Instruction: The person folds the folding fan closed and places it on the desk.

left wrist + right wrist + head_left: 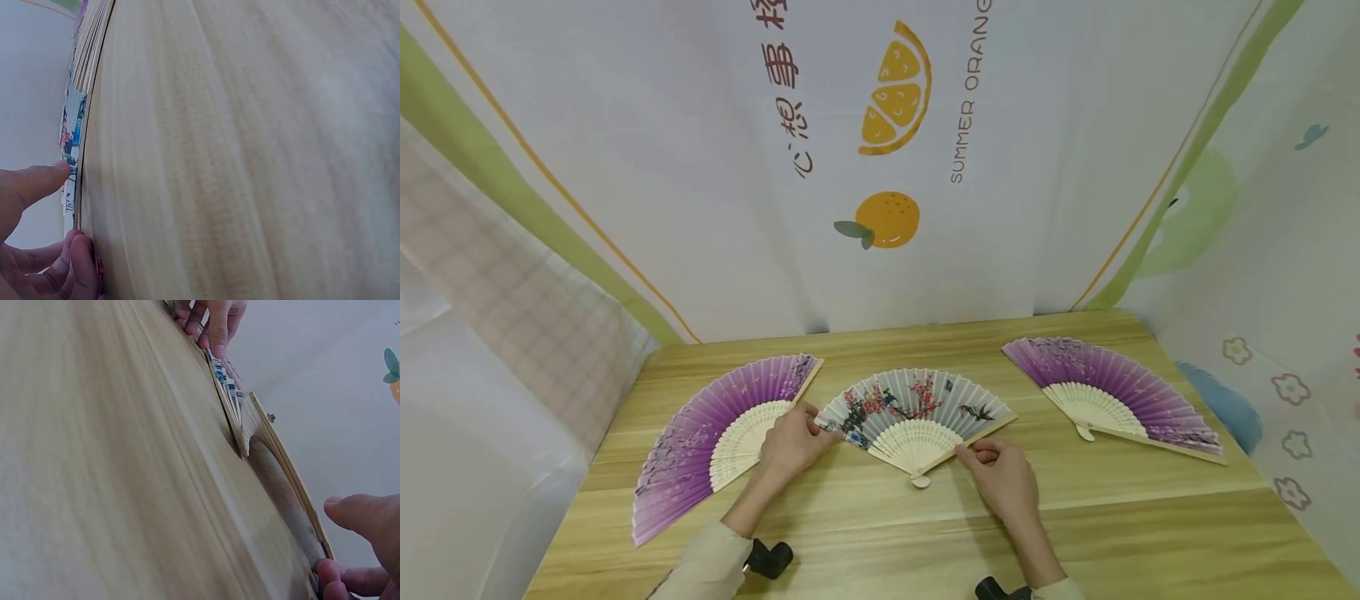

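Note:
A white folding fan (pixel 895 404) with pink blossom branches and dark birds is spread in the middle of the wooden table. My left hand (pixel 792 442) holds its left end: in the left wrist view the thumb (pixel 47 178) lies on the printed leaf and the curled fingers (pixel 75 262) reach the edge below. At the fan's right outer stick (pixel 290 472), my right hand (pixel 1000 479) has its thumb (pixel 359 512) above and curled fingertips (pixel 331 575) at the underside. The fan's pivot end (pixel 920 480) points toward me.
A purple folding fan (pixel 692 425) lies spread on the left, partly behind my left hand. Another purple fan (pixel 1120 396) lies spread at the right. The wooden table (pixel 865 542) meets a white curtain (pixel 700 208) printed with oranges at its back edge.

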`<act>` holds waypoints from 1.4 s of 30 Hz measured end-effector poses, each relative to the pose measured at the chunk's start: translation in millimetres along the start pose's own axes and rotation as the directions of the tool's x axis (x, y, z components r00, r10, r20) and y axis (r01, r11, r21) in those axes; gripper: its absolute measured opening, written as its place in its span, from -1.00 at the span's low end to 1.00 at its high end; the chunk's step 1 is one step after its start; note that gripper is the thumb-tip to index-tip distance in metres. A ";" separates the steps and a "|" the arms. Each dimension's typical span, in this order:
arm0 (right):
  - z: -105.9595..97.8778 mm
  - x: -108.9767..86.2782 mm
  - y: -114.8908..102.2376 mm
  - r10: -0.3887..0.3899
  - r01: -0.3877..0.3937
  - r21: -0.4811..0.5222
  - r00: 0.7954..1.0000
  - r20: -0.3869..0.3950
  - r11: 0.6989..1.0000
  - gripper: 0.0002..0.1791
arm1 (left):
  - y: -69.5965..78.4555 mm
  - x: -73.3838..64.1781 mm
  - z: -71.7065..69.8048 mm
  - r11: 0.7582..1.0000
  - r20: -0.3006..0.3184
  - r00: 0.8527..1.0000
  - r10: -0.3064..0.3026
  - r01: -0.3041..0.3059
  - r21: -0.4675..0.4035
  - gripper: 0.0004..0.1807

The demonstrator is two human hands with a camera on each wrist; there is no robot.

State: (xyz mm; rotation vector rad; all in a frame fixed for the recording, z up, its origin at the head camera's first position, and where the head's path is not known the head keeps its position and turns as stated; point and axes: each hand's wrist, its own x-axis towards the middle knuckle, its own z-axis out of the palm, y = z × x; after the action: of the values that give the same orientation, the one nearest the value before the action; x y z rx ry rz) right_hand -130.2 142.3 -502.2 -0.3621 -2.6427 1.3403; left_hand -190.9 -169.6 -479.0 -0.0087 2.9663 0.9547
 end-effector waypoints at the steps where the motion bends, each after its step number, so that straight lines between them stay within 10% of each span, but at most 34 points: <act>1: 0.5 0.3 0.0 0.002 -0.002 0.001 1.000 -0.002 1.000 -0.62 | 0.1 0.1 0.0 1.000 0.000 1.000 -0.001 0.001 -0.001 -0.33; 24: 12.4 4.5 -2.7 -0.003 -0.005 -0.080 0.996 -0.094 0.997 -0.72 | 0.7 2.2 -0.2 0.999 0.021 0.999 -0.042 0.042 0.025 -0.44; 42: 9.2 8.3 -8.8 0.041 -0.041 -0.006 0.999 -0.024 0.999 -0.75 | 2.9 4.1 0.2 0.999 0.008 0.999 -0.042 0.042 0.019 -0.40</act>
State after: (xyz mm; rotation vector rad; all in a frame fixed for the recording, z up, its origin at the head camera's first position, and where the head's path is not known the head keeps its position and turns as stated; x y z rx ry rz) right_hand -141.6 132.5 -500.3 -0.4324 -2.6349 1.3308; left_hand -195.0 -167.1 -477.6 -0.0663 2.9553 0.9191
